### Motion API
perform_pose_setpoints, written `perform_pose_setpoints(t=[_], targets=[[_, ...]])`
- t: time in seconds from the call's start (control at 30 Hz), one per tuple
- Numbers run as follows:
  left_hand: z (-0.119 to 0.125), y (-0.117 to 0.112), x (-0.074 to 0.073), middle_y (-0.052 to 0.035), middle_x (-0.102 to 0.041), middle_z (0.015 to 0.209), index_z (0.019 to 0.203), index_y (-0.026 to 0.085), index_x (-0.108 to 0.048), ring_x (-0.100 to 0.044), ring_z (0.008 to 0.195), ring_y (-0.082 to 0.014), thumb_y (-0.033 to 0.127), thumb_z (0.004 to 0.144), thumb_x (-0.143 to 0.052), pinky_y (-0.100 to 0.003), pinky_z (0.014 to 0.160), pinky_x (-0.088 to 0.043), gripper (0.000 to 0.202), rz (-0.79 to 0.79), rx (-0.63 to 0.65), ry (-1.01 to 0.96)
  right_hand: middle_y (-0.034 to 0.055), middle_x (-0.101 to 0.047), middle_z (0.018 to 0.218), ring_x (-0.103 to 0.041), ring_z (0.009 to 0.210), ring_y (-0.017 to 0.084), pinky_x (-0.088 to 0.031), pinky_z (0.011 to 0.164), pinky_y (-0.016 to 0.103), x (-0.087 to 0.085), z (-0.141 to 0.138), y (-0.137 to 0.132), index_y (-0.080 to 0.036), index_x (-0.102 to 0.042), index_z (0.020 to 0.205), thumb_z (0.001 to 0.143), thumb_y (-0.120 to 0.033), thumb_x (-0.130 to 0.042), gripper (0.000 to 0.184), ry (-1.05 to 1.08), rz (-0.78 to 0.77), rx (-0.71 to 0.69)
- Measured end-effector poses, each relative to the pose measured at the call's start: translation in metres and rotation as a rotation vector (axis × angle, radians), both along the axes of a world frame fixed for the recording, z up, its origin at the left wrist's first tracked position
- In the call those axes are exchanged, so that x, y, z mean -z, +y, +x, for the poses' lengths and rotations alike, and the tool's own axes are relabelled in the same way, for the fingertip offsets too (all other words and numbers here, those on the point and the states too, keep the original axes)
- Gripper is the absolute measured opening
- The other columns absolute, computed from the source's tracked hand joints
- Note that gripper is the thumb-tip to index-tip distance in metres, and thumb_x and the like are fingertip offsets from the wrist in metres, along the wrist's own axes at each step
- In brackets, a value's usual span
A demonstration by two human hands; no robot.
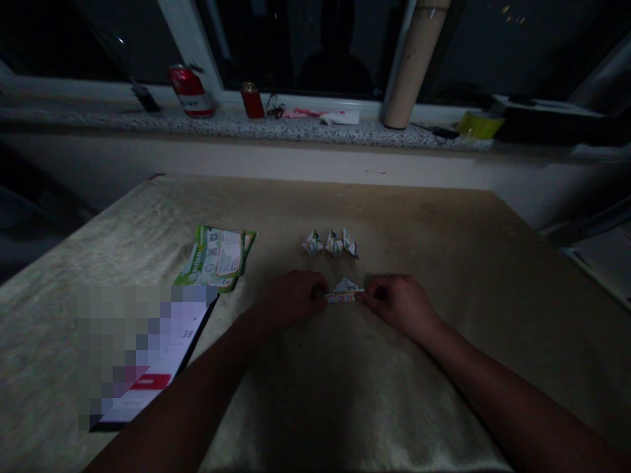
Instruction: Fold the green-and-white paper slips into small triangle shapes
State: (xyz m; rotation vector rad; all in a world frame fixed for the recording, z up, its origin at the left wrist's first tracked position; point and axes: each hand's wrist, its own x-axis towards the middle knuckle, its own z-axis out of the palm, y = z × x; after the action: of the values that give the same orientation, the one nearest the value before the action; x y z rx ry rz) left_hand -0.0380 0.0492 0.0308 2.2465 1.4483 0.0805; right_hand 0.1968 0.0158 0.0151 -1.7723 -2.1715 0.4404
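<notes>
Pinching the flat paper [344, 293], seemingly only part-folded, by both ends in the fingers of left hand [296, 295] and right hand [400, 301], midway between the desk's [434, 226] side edges, with three puffed, apparently finished pieces [334, 244] nearer the far edge.

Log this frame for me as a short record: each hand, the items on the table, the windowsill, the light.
Left hand: pinching the left end of a small folded paper
Right hand: pinching its right end
Beyond the hands: three small folded pieces in a row
Left on table: green printed packet; nearer, a device with a lit screen, partly pixelated
Windowsill: red can, upright tube, among other items
Light: dim
</notes>
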Motion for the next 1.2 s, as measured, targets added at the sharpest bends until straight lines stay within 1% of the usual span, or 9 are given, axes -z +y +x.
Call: perform_pose_setpoints(t=[0.13, 0.27, 0.37, 0.43, 0.53, 0.67, 0.83, 0.97, 1.2], targets=[[0.004, -0.006, 0.004, -0.0043, -0.072, 0.094, 0.097, 0.022, -0.070, -0.065, 0.082, -0.0200, 0.038, 0.082, -0.063, -0.029, 0.069, -0.044, 0.023, 0.056, 0.046, -0.024, 0.0031, -0.071, 0.086, -0.064, 0.085, 0.021, -0.043, 0.080, 0.032, 0.004, 0.001, 0.003, -0.022, -0.071, 0.087, 0.084, -0.037, -0.071, 0.015, 0.053, 0.073, -0.068], [0.007, -0.006, 0.006, -0.0039, -0.071, 0.088, 0.091, 0.020, -0.069, -0.064, 0.077, -0.0188, 0.035, 0.083, -0.061, -0.029, 0.068, -0.042, 0.019, 0.054, 0.049, -0.052, 0.0104, -0.065, 0.120, -0.055, 0.117, 0.029, -0.038, 0.099, 0.042, 0.009, -0.001, 0.004, -0.023, -0.069, 0.115, 0.084, -0.041, -0.071, 0.037, 0.068, 0.126, -0.158], [0.008, -0.006, 0.007, -0.0032, -0.070, 0.085, 0.088, 0.020, -0.067, -0.063, 0.076, -0.0182, 0.033, 0.083, -0.062, -0.029, 0.068, -0.042, 0.016, 0.059, 0.044, -0.078, 0.0118, -0.060, 0.133, -0.049, 0.127, 0.031, -0.034, 0.105, 0.047, 0.012, -0.004, 0.005, -0.023, -0.068, 0.119, 0.086, -0.041, -0.069, 0.038, 0.091, 0.131, -0.219], [0.009, -0.006, 0.008, -0.0032, -0.069, 0.086, 0.086, 0.019, -0.067, -0.062, 0.077, -0.0179, 0.032, 0.082, -0.063, -0.028, 0.068, -0.041, 0.014, 0.075, 0.052, -0.094, 0.0113, -0.062, 0.129, -0.052, 0.123, 0.029, -0.035, 0.105, 0.046, 0.013, -0.005, 0.008, -0.022, -0.068, 0.116, 0.086, -0.036, -0.070, 0.033, 0.149, 0.135, -0.240], [0.009, -0.006, 0.009, -0.0034, -0.068, 0.089, 0.085, 0.019, -0.066, -0.062, 0.079, -0.0174, 0.030, 0.081, -0.064, -0.028, 0.069, -0.041, 0.012, 0.086, 0.062, -0.113, 0.0070, -0.070, 0.104, -0.063, 0.098, 0.022, -0.043, 0.094, 0.039, 0.016, -0.004, 0.011, -0.020, -0.069, 0.105, 0.083, -0.026, -0.072, 0.022, 0.276, 0.124, -0.234], [0.007, -0.005, 0.009, -0.0014, -0.069, 0.082, 0.083, 0.019, -0.068, -0.061, 0.075, -0.0163, 0.030, 0.082, -0.064, -0.027, 0.067, -0.040, 0.011, 0.047, 0.046, -0.147, 0.0011, -0.066, 0.079, -0.060, 0.071, 0.016, -0.045, 0.075, 0.031, 0.017, -0.001, 0.011, -0.019, -0.067, 0.086, 0.081, -0.018, -0.073, 0.007, 0.395, 0.138, -0.231], [0.004, -0.004, 0.010, -0.0002, -0.071, 0.083, 0.085, 0.021, -0.071, -0.062, 0.075, -0.0157, 0.026, 0.082, -0.063, -0.026, 0.069, -0.041, 0.010, 0.058, 0.133, -0.137, 0.0011, -0.067, 0.076, -0.062, 0.078, 0.018, -0.044, 0.078, 0.033, 0.012, 0.006, 0.008, -0.019, -0.066, 0.082, 0.084, -0.017, -0.072, 0.006, 0.336, 0.244, -0.333], [0.002, -0.005, 0.010, -0.0016, -0.071, 0.090, 0.089, 0.021, -0.072, -0.064, 0.083, -0.0173, 0.024, 0.085, -0.061, -0.028, 0.076, -0.043, 0.012, 0.105, 0.237, -0.109, 0.0045, -0.071, 0.084, -0.064, 0.084, 0.020, -0.045, 0.082, 0.035, 0.006, 0.011, 0.004, -0.018, -0.067, 0.087, 0.089, -0.015, -0.064, 0.005, 0.240, 0.305, -0.444], [0.000, -0.008, 0.008, -0.0021, -0.072, 0.095, 0.092, 0.021, -0.073, -0.065, 0.091, -0.0177, 0.021, 0.089, -0.060, -0.028, 0.085, -0.044, 0.013, 0.125, 0.373, -0.118, 0.0071, -0.070, 0.101, -0.062, 0.095, 0.021, -0.048, 0.090, 0.034, -0.001, 0.010, -0.009, -0.018, -0.072, 0.100, 0.089, -0.008, -0.056, 0.022, 0.096, 0.211, -0.587]])
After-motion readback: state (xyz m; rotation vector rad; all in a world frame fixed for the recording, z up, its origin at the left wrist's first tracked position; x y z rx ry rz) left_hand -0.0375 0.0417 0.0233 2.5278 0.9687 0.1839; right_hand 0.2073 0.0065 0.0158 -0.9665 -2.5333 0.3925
